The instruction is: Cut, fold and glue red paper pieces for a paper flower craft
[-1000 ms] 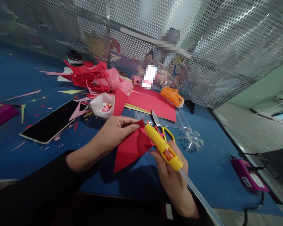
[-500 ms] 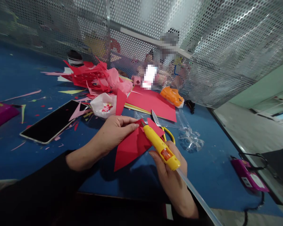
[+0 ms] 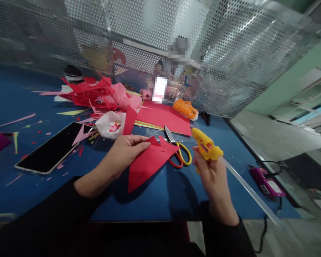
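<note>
My left hand (image 3: 124,150) pinches the upper edge of a folded red paper piece (image 3: 147,162) lying on the blue table (image 3: 160,192). My right hand (image 3: 212,175) is wrapped round a yellow glue gun (image 3: 206,147) with a clear glue stick (image 3: 250,192) trailing from its back; the gun is lifted to the right of the paper, apart from it. Scissors (image 3: 178,150) with red and yellow handles lie between the paper and the gun.
A phone (image 3: 53,147) lies at the left. A pile of red and pink scraps (image 3: 96,93), a white bag (image 3: 109,124), red sheets (image 3: 163,117) and an orange tool (image 3: 186,108) sit farther back before a perforated metal screen (image 3: 230,60). A purple device (image 3: 266,180) sits near the right edge.
My right hand has pulled the glue gun off the red paper and moved it right and up. The scissors now show fully. My left hand keeps its hold.
</note>
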A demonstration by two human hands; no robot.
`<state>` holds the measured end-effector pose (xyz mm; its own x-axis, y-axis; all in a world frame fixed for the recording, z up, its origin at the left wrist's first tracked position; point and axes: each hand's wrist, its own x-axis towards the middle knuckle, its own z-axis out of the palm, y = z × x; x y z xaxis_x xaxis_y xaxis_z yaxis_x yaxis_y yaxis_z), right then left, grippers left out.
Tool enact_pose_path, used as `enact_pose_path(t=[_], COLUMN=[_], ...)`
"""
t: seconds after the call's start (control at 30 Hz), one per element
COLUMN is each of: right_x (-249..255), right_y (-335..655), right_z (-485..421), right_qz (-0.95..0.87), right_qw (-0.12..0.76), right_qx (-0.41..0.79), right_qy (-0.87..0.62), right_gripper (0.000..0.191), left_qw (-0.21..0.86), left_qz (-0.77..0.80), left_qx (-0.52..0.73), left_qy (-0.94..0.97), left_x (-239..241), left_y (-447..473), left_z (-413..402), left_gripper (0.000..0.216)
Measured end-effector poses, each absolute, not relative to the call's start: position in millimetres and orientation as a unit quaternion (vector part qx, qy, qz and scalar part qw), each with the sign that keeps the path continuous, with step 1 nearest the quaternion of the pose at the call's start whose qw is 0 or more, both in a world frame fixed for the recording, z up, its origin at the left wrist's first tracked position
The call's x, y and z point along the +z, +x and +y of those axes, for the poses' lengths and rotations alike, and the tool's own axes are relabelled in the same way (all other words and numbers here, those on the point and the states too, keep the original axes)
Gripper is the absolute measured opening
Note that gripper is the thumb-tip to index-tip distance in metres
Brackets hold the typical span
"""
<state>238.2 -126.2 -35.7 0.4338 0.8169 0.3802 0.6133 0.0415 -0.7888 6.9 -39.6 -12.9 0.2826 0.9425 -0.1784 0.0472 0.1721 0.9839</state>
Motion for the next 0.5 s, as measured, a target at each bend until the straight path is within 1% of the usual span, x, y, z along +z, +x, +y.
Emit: enact_pose_path(t=[0.07,0.17,0.2,0.23,0.3,0.4,0.5], right_x=[-34,-32,-33,-34,-37,-43,-48], right_y=[266,302,310,316,324,328,331], right_z=[-121,-114,-112,-111,-109,-108,-109], right_qz=[-0.507,-0.510,-0.510,-0.508,-0.501,-0.494,-0.500], right_qw=[0.462,0.307,0.255,0.225,0.191,0.163,0.136], right_qx=[0.031,-0.077,-0.094,-0.101,-0.106,-0.109,-0.105], right_qy=[-0.727,-0.800,-0.816,-0.826,-0.837,-0.847,-0.848], right_gripper=[0.029,0.034,0.034,0.034,0.031,0.029,0.028], left_qw=[0.603,0.608,0.607,0.607,0.614,0.622,0.617], left_qz=[0.475,0.471,0.468,0.466,0.461,0.449,0.445], left_qx=[0.371,0.370,0.373,0.376,0.377,0.374,0.381], left_qy=[0.523,0.522,0.523,0.523,0.518,0.521,0.526], left_x=[-11,-12,-13,-14,-15,-16,-14], left_y=[7,7,7,7,7,7,7], left_z=[-40,-40,-40,-39,-39,-39,-40], left_gripper=[0.015,0.018,0.020,0.021,0.024,0.029,0.028])
